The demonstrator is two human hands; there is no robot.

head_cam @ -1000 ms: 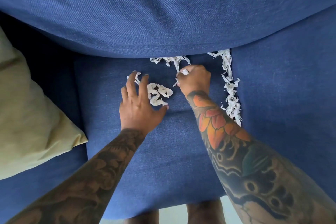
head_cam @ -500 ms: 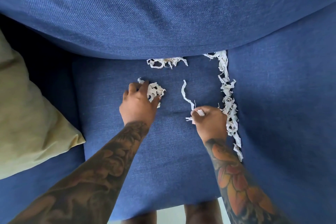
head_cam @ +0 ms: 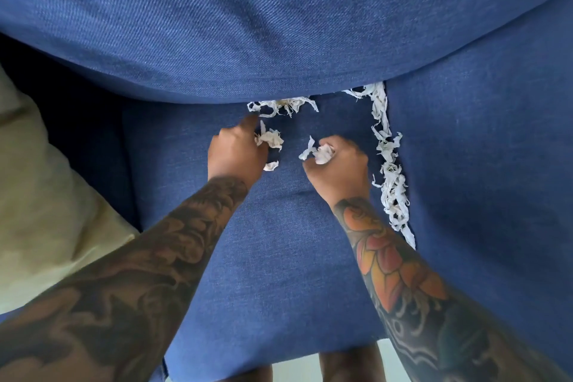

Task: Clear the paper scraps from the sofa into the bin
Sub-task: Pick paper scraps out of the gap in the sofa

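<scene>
On the blue sofa seat cushion [head_cam: 279, 257], my left hand [head_cam: 235, 155] is closed around a wad of white paper scraps [head_cam: 269, 141], its forefinger stretched toward a short strip of scraps [head_cam: 280, 106] under the back cushion. My right hand [head_cam: 339, 167] is closed on another small wad of scraps [head_cam: 321, 153]. A long line of shredded paper [head_cam: 390, 164] runs down the gap at the seat cushion's right side, just right of my right hand. No bin is in view.
The blue back cushion [head_cam: 279, 25] overhangs the seat. A pale yellow-green pillow [head_cam: 40, 195] leans at the left. A second seat cushion [head_cam: 480, 180] lies to the right. My legs and a bit of light floor [head_cam: 294, 366] show at the bottom.
My left hand moved up toward the back cushion with its wad. My right hand gathered the loose strip into its fist and moved up and away from the sofa's front edge.
</scene>
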